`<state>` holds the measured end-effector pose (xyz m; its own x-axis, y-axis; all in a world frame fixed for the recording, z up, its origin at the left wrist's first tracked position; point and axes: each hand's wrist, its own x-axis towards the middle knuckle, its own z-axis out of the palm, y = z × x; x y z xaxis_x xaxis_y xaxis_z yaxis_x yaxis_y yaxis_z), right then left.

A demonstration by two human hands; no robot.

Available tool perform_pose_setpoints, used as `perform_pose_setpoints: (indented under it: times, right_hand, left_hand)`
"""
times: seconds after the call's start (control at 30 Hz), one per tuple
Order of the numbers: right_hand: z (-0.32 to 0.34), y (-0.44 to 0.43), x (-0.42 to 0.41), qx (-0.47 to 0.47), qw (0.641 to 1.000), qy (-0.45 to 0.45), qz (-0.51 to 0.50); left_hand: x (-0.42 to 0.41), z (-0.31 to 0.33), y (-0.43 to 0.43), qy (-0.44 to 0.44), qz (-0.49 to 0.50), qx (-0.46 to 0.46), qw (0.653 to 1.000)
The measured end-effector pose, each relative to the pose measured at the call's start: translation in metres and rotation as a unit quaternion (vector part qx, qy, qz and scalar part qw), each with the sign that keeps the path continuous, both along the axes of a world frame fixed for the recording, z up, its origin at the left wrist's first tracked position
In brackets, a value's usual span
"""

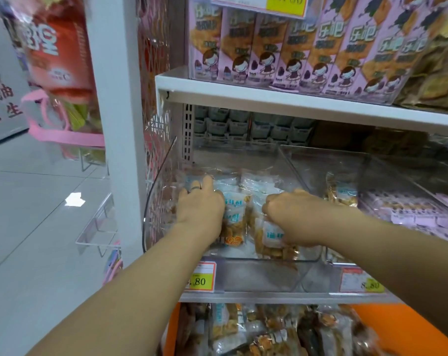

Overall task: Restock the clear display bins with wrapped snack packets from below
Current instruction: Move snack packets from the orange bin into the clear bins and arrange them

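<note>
Both palms face down, hiding each grip; loose packets below [282, 332] blur, cut off by the bottom edge

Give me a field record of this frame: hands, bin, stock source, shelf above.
left hand: inside the clear bin, palm down on packets, ring on a finger
right hand: inside same bin, curled over a packet; grip cannot be told
clear bin: partly filled, back half bare
snack packets: clear wrap, blue-white labels
neighbouring bin: few packets
supply below: heaped packets in orange container
shelf above: pink boxes in a row
</note>
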<state>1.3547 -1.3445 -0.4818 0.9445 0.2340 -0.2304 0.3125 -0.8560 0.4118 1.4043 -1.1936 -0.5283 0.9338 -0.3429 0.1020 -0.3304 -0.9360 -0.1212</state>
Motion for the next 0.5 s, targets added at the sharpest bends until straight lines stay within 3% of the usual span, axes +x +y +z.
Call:
perform_pose_setpoints:
  times: [0.33,0.5]
  right_hand:
    - [0.0,0.0,0.0,0.007,1.0,0.018,0.016]
    - [-0.019,-0.003,0.012,-0.023,0.996,-0.042,0.07]
  left_hand:
    - [0.002,-0.001,0.0,0.002,0.013,-0.022,1.0]
    - [0.008,-0.007,0.001,-0.005,0.006,-0.036,0.999]
